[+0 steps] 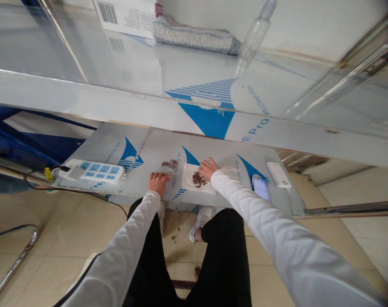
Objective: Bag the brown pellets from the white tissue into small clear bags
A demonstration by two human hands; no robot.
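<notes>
On the lower shelf, a small white sheet (188,181) bears a loose heap of small brown pieces (198,180). My right hand (208,169) is over the sheet's upper right corner, its fingers bent down beside the heap; whatever lies under the fingertips is hidden. To the left, my left hand (158,183) rests near the shelf's front edge with curled fingers. Its fingertips meet the lower edge of a clear plastic bag (175,172), which has more brown pieces (170,163) at its far end. Another crumpled clear plastic piece (230,171) lies right of my right hand.
A white power strip (101,170) with a black cable lies at the shelf's left. On the right are a phone (260,187) and a white oblong device (279,175). The upper shelf (133,98) overhangs, carrying a box (126,17), a grey towel (194,36) and a clear bottle (258,32).
</notes>
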